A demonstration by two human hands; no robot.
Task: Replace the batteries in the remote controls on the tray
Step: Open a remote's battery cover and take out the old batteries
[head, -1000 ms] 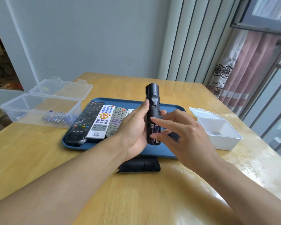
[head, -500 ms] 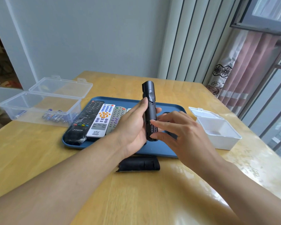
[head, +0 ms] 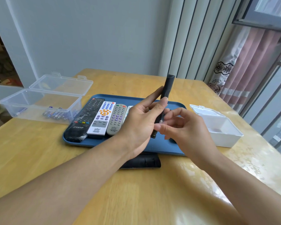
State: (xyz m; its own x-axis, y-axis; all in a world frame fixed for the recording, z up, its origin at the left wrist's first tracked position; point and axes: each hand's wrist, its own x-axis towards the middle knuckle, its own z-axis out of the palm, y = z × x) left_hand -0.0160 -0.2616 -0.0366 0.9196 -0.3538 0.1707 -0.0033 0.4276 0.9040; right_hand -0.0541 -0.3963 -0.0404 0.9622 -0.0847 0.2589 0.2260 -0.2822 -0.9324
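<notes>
Above the blue tray (head: pixel 94 144), the left hand (head: pixel 141 125) grips a black remote (head: pixel 168 88) upright, presumably exposing its battery bay, while the right hand (head: pixel 183 127) pinches a battery (head: pixel 161 121) there; its cover (head: pixel 143 162) lies on the table (head: pixel 39 159).

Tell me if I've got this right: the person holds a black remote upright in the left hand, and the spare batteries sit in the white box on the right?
Not quite. The head view shows the batteries in the clear plastic box on the left; the white box on the right appears to hold none. The left hand does hold the black remote upright.
</notes>
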